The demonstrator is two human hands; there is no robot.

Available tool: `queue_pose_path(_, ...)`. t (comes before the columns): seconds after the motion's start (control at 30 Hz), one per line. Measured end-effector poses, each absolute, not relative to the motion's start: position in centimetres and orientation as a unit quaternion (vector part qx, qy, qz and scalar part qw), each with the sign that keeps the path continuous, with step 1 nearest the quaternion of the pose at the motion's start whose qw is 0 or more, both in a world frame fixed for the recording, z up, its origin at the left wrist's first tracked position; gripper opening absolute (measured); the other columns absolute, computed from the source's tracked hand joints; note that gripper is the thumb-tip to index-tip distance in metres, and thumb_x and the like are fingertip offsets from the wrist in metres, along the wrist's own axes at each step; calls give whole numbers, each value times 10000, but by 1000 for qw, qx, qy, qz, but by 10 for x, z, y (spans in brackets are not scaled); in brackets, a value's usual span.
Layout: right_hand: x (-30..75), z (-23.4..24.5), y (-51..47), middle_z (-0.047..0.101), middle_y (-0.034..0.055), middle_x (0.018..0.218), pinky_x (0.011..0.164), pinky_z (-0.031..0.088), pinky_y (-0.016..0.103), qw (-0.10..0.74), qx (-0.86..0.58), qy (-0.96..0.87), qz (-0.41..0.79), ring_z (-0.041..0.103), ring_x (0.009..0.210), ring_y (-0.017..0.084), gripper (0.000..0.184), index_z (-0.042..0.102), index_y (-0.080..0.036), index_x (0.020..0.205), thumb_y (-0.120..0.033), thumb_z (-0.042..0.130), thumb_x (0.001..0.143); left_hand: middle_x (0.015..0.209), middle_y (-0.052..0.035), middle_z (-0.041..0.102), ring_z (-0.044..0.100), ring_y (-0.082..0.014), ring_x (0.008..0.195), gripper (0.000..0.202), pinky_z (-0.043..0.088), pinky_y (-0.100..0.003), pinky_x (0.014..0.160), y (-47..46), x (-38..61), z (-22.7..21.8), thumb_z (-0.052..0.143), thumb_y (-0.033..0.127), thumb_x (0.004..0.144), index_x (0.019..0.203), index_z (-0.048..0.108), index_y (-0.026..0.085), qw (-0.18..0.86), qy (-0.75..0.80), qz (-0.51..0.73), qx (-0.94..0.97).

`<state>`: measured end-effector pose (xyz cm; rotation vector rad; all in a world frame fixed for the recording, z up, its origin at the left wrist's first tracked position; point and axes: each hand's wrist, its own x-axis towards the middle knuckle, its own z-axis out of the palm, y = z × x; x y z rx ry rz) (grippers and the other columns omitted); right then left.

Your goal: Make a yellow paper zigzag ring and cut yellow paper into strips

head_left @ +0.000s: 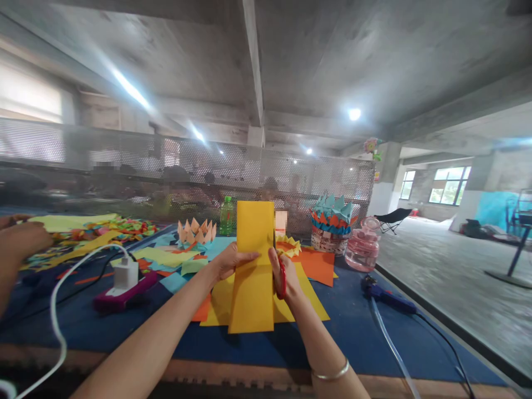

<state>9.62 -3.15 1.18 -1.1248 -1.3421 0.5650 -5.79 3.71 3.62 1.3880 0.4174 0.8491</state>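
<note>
A long strip of yellow paper [254, 288] stands upright in front of me, held above the blue table. My left hand [226, 260] is closed on its left edge, thumb lying across the front. On the other side, my right hand [286, 271] is wrapped round red-handled scissors [281, 280]. The dark blade points up along the strip's right edge; whether it is cutting cannot be made out. Under the strip lie more yellow sheets [305, 293] and an orange sheet [318, 265]. A yellow zigzag paper ring [290, 245] is partly hidden behind my right hand.
Folded paper crowns [197, 234] and a basket [328, 241] stand farther back, near a green bottle [226, 216] and pink jar [363, 246]. A glue gun [388, 296] lies right; a purple power strip [124, 292] with a white charger lies left. Another person's hand [25, 235] reaches in.
</note>
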Motion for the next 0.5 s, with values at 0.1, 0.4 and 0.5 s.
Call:
queue_pose_path(0.1,96,14,-33,435,-46,451,444,368,250,607,-481,-573,267,463,415,126,415,418,-217,644,-586,441,833,1059,-142,703,679,-305,903,530,533,-408,809,36,-57,35,836,228,584,1084,683,137,669,179,366,622)
queue_pose_path(0.4,94,18,-36,421,-35,447,421,356,248,616,-510,-538,265,456,451,138,452,408,-223,619,-630,428,815,1098,-140,689,675,-302,929,533,528,-415,836,40,-56,30,823,232,609,1113,669,152,676,172,353,624)
queue_pose_path(0.5,95,13,-31,413,-35,475,420,360,257,633,-503,-540,233,432,443,128,460,392,-223,601,-629,434,812,1066,-143,701,681,-306,910,527,533,-408,822,40,-55,30,835,235,587,1084,683,142,677,181,353,620)
